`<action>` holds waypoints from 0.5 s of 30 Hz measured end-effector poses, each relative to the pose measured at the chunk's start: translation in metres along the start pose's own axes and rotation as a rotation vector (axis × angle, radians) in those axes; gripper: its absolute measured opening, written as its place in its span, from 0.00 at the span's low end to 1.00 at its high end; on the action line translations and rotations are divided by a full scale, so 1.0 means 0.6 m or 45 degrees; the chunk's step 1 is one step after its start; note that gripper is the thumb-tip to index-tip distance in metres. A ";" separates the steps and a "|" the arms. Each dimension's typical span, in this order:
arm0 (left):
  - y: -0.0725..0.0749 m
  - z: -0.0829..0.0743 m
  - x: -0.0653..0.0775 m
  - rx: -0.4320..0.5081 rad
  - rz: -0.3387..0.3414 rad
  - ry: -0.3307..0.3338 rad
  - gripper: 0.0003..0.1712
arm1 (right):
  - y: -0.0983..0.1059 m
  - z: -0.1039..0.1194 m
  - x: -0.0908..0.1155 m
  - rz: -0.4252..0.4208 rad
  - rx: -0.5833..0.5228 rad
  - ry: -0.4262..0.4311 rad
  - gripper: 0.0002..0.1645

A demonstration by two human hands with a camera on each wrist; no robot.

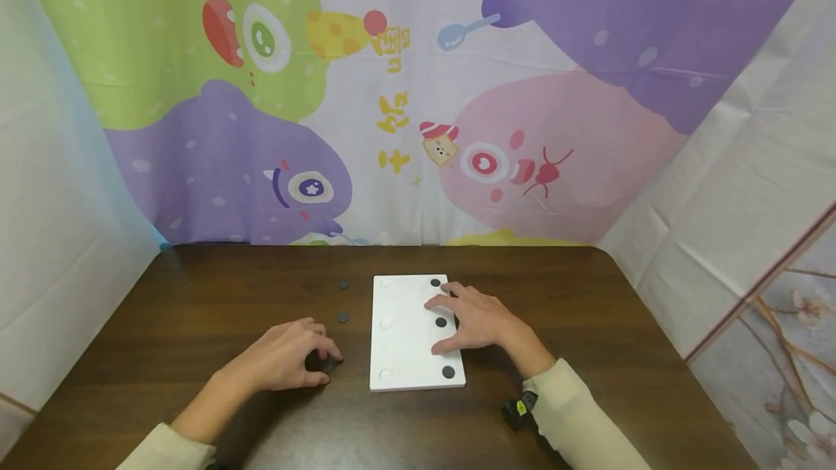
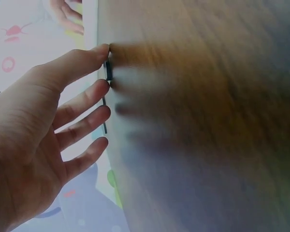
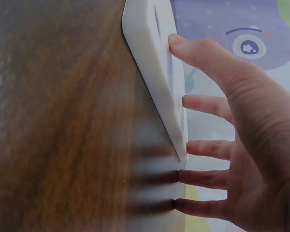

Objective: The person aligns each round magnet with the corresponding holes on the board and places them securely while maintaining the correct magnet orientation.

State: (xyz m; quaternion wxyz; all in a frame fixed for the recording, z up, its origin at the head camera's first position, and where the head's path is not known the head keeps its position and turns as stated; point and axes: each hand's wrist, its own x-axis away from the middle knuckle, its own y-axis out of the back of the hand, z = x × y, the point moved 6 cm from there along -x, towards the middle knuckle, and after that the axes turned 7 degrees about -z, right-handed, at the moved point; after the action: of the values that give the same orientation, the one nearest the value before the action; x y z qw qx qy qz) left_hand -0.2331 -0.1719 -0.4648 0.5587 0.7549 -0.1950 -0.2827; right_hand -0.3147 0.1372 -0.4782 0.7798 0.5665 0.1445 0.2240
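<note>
My left hand (image 1: 287,355) is low over the table, left of a white board. A small black disc (image 2: 108,70) sits between its thumb and index finger, which pinch it by the rim; the other fingertips touch the tabletop. Spread over the right side of the white board (image 1: 411,354) is my right hand (image 1: 480,321), its thumb and some fingertips resting on the board and holding nothing. Down the board's right side are three black discs, the nearest disc (image 1: 448,372) fully visible. Its left side has three shallow round recesses, one recess (image 1: 387,375) near the front.
Two more black discs lie on the brown wooden table (image 1: 522,426), a far disc (image 1: 344,284) and a middle disc (image 1: 342,318), between the left hand and the board. A patterned cloth (image 1: 418,216) hangs behind the table; pale cloth (image 1: 59,238) flanks both sides.
</note>
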 end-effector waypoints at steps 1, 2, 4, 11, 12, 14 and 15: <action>0.000 0.000 0.000 -0.001 0.004 -0.004 0.17 | 0.000 0.000 0.000 0.002 -0.002 -0.001 0.50; 0.000 0.000 0.000 -0.002 0.007 -0.006 0.17 | -0.001 0.000 0.000 0.004 -0.004 -0.001 0.50; 0.000 0.000 0.000 0.003 0.013 -0.006 0.17 | 0.000 0.001 -0.001 0.005 -0.003 -0.001 0.50; 0.003 -0.003 0.001 0.014 0.018 -0.018 0.14 | 0.003 0.003 -0.003 0.010 0.006 0.000 0.50; 0.003 -0.003 0.001 0.014 0.017 -0.018 0.14 | 0.003 0.004 -0.003 0.011 0.006 -0.002 0.50; 0.002 -0.003 0.001 0.014 0.015 -0.023 0.13 | 0.004 0.004 -0.003 0.014 0.005 -0.005 0.50; 0.002 -0.003 0.000 0.014 0.013 -0.027 0.13 | 0.004 0.004 -0.003 0.016 0.004 -0.008 0.50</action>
State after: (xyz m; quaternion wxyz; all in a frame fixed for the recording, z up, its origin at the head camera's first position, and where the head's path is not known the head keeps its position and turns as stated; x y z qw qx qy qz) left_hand -0.2316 -0.1709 -0.4632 0.5539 0.7540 -0.2061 -0.2868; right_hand -0.3154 0.1349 -0.4750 0.7778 0.5694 0.1389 0.2269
